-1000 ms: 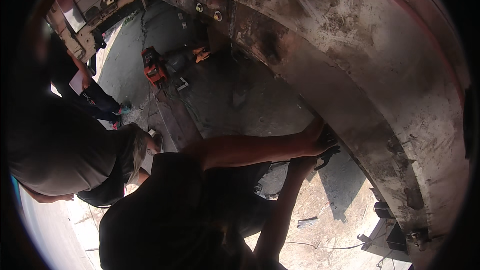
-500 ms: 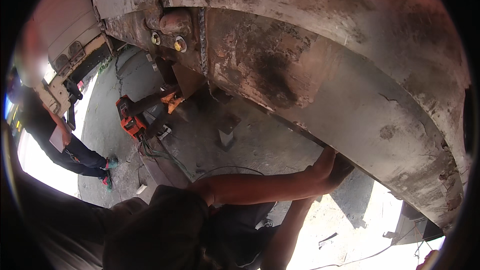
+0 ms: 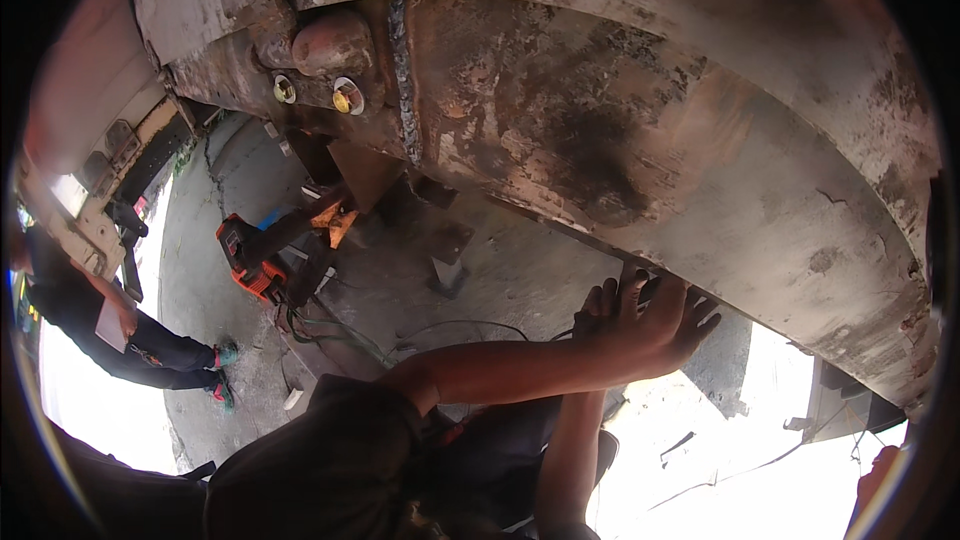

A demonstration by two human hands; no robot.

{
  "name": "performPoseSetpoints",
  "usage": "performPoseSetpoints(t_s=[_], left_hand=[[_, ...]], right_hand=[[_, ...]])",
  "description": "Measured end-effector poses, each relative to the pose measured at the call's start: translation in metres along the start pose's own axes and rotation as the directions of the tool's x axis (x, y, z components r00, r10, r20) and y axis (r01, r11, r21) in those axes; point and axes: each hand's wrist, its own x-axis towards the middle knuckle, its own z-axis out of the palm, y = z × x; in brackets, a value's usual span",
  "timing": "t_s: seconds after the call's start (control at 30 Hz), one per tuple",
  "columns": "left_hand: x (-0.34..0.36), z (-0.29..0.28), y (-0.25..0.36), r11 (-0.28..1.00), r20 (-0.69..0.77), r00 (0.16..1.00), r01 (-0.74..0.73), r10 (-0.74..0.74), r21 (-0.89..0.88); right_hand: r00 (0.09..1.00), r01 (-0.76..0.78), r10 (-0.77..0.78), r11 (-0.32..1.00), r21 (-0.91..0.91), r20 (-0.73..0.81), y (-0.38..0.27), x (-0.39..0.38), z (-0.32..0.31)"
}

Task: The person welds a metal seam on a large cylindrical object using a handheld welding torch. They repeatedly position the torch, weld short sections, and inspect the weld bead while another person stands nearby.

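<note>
A large worn metal beam (image 3: pixel 760 170) with a curved outline, peeling paint and dark scorch marks runs across the top and right. Below its lower edge my left hand (image 3: pixel 675 330) is open, fingers spread, after my left forearm crosses over the right one. My right hand (image 3: pixel 605 305) sits beside and partly behind it, fingers raised and apart near the same edge. I see nothing held in either hand, though the left hand covers the right palm. A rough weld seam (image 3: pixel 402 70) and two yellow-headed bolts (image 3: pixel 347 97) show on the beam, left of my hands.
On the grey floor (image 3: pixel 470 285) stands an orange and black machine (image 3: pixel 255 260) with greenish cables (image 3: pixel 340 342). Metal plates (image 3: pixel 365 175) jut out under the beam. At far left a person (image 3: pixel 120 315) holds a pale sheet (image 3: pixel 111 325). Part of another person shows (image 3: pixel 875 485) at lower right.
My hands have come out from under the beam's edge, and their fingers now show spread. The view has shifted slightly, and the person at left appears a little farther left.
</note>
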Motion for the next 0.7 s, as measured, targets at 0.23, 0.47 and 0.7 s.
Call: performPoseSetpoints(t_s=[0.23,0.47,0.7], left_hand=[[-0.029,0.031,0.024,0.971,0.022,0.995,0.093,-0.1,0.22],[-0.141,0.042,0.126,0.59,-0.135,0.829,-0.262,0.542,0.764],[-0.098,0.017,0.157,0.49,0.124,0.733,-0.561,0.669,0.667]], right_hand=[[0.989,-0.141,0.12,0.935,0.324,0.083,-0.011,0.007,0.017],[0.94,-0.313,0.31,0.604,0.733,0.146,-0.046,0.017,0.036],[0.906,-0.335,0.407,0.512,0.791,0.12,-0.07,0.018,0.043]])
